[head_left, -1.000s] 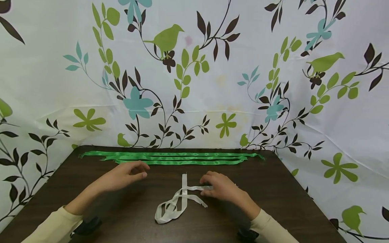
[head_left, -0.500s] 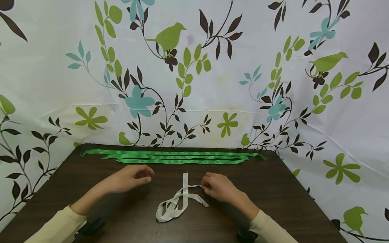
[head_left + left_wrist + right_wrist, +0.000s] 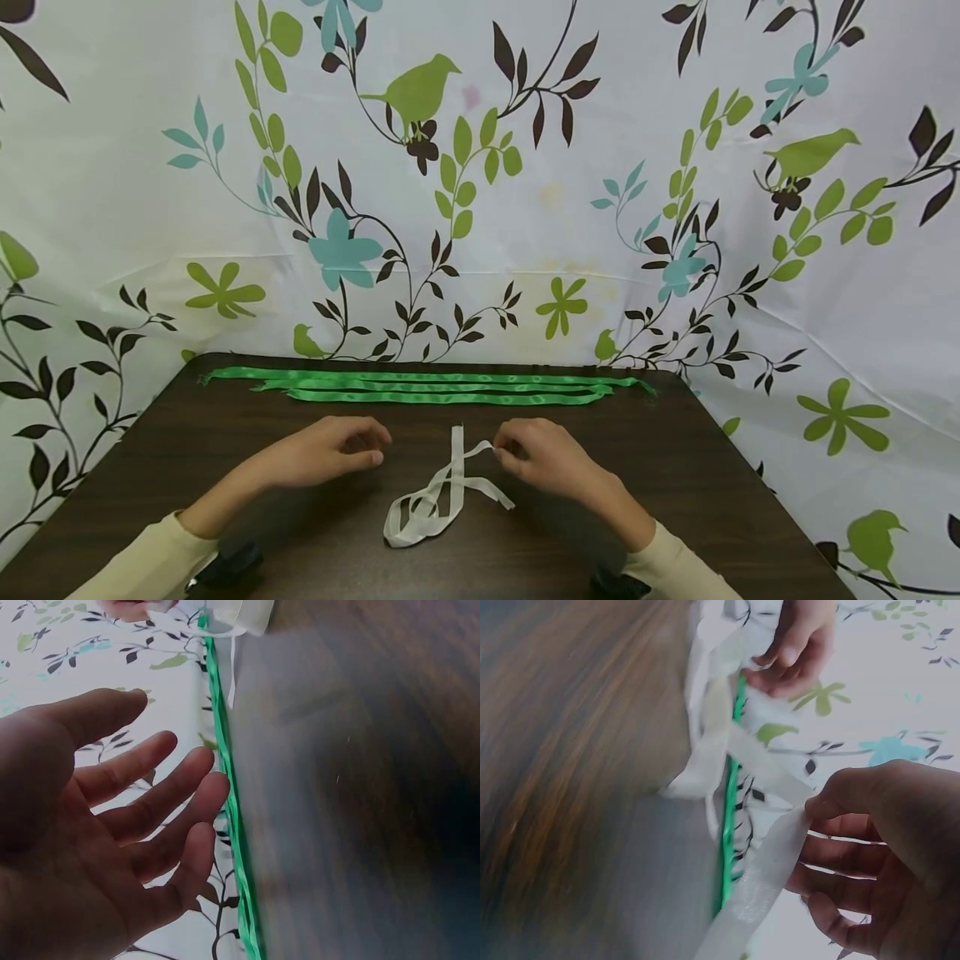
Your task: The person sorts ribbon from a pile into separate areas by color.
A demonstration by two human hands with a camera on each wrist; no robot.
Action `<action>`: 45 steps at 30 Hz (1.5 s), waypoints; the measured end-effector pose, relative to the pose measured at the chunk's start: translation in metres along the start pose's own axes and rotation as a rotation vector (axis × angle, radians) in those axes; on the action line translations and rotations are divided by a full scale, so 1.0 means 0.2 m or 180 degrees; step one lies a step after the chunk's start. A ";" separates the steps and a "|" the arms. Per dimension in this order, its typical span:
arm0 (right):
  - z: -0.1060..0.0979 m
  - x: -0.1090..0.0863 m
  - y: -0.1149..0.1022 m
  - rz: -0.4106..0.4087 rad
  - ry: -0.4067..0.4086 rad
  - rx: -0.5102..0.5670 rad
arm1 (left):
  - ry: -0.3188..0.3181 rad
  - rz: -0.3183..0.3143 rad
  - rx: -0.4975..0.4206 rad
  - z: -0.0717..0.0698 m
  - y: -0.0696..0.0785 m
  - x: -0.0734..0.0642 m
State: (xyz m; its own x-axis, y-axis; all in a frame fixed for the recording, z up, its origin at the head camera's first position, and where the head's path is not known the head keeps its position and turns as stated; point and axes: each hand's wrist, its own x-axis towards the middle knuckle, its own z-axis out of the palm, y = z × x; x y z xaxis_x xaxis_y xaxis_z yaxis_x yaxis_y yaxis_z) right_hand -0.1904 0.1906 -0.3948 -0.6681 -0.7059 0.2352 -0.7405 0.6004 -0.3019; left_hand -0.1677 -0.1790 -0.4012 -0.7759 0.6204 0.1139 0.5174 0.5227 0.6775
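A white ribbon (image 3: 457, 471) lies looped and crossed over itself on the dark wooden table. My right hand (image 3: 547, 454) pinches one strand of it between thumb and index finger, raising that strand off the tabletop. Seen from the right wrist, the ribbon's tail (image 3: 761, 877) runs down past the thumb, and the other fingers curl loosely behind it. To the left of the ribbon hovers my left hand (image 3: 322, 450), holding nothing. Its fingers (image 3: 161, 810) are spread and gently bent in the left wrist view, with the palm showing.
Several green ribbons (image 3: 442, 399) are laid lengthwise along the back of the brown table (image 3: 322, 542). Behind it hangs a white cloth (image 3: 495, 308) patterned with birds and leaves.
My right hand has pinched the white ribbon's strand and lifted it slightly. My left hand has drifted a little rightward and nearer. The green ribbons lie as before.
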 end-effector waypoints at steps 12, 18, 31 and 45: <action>-0.05 -0.02 -0.16 -0.0116 -0.0250 0.1338 | 0.0027 0.0217 0.0412 0.16 0.10 0.02; -0.06 -0.02 -0.21 -0.0193 -0.0356 0.1675 | 0.0122 0.0473 0.0576 0.22 0.20 0.03; -0.11 -0.04 -0.29 -0.0534 -0.0502 0.2071 | 0.0072 0.1135 -0.0489 0.30 0.30 0.04; -0.18 -0.06 -0.29 -0.0425 -0.0520 0.2657 | 0.0396 0.1382 -0.0632 0.34 0.29 0.05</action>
State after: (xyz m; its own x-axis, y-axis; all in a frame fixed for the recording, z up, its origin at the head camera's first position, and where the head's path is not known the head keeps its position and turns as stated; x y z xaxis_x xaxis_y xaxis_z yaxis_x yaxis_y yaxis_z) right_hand -0.1422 0.1774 -0.3476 -0.5131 -0.8346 0.2005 -0.4741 0.0809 -0.8767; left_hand -0.1219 -0.1024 -0.4109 -0.5473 0.6754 0.4943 0.7332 0.1022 0.6723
